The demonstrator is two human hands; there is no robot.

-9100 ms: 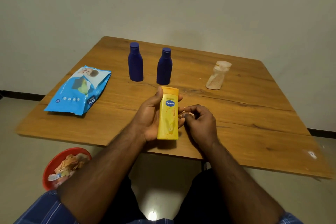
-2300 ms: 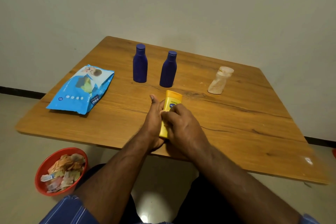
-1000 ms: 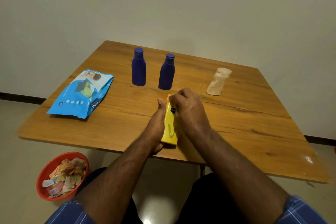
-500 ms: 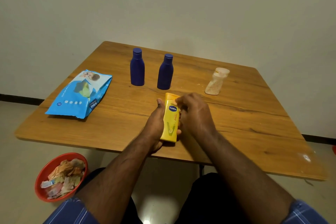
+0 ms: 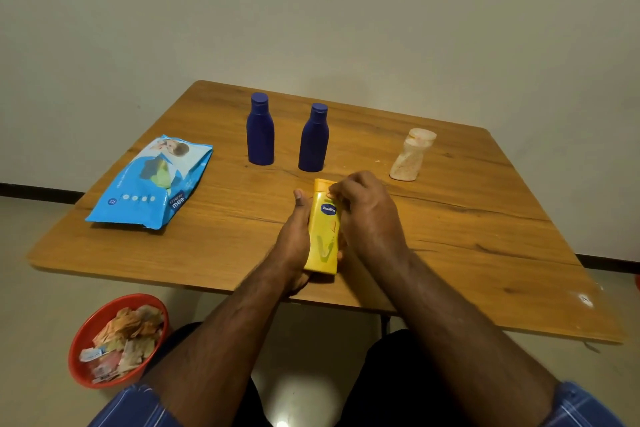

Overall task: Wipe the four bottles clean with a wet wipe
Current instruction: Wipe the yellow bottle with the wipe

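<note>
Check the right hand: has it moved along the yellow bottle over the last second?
Yes. The right hand slid down from the cap, uncovering the yellow bottle label.

Only one view for me here: the head cam, looking forward and down over the near edge of the wooden table (image 5: 221,250), close above both forearms, wall beyond.

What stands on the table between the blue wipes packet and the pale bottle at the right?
In the head view, two dark blue bottles stand upright between the wipes packet and the pale bottle.
</note>
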